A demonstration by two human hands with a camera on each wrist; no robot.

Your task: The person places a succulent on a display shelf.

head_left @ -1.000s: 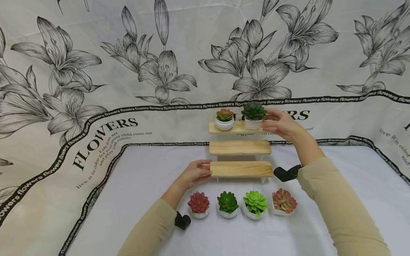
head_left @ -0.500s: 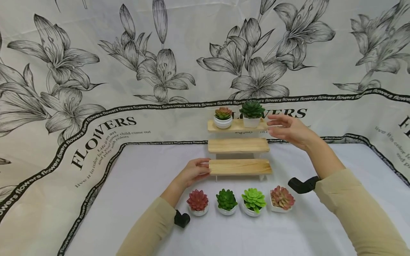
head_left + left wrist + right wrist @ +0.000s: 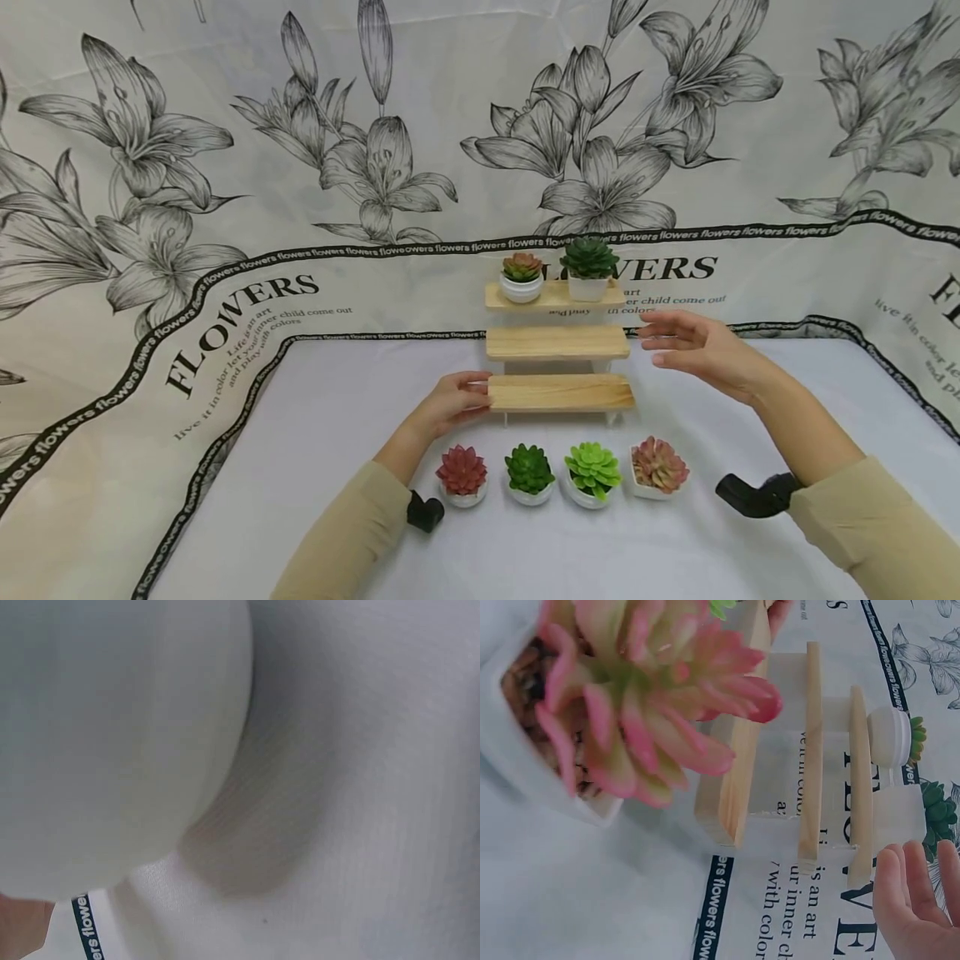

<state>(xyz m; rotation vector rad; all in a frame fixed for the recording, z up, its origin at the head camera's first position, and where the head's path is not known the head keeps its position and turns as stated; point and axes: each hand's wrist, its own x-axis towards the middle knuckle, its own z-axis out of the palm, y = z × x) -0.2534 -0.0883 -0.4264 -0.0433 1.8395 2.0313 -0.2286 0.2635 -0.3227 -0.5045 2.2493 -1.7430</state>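
A three-tier display stand of wooden boards on clear supports stands near the back of the table. My left hand holds the left end of its lowest board, fingers and thumb at the edge. On the top board are an orange-green succulent in a round white pot and a dark green succulent in a square white pot. My right hand is in the air right of the middle board, fingers extended, holding nothing. In the right wrist view, that hand appears beside the top board and its square pot.
In front of the stand, a row holds a red succulent, a dark green one, a bright green one and a pink one. A white pot fills much of the left wrist view. Flower-printed cloth hangs behind.
My right hand has let go of the dark green succulent's pot on the top board and moved right and down. My left hand stays at the lowest board.
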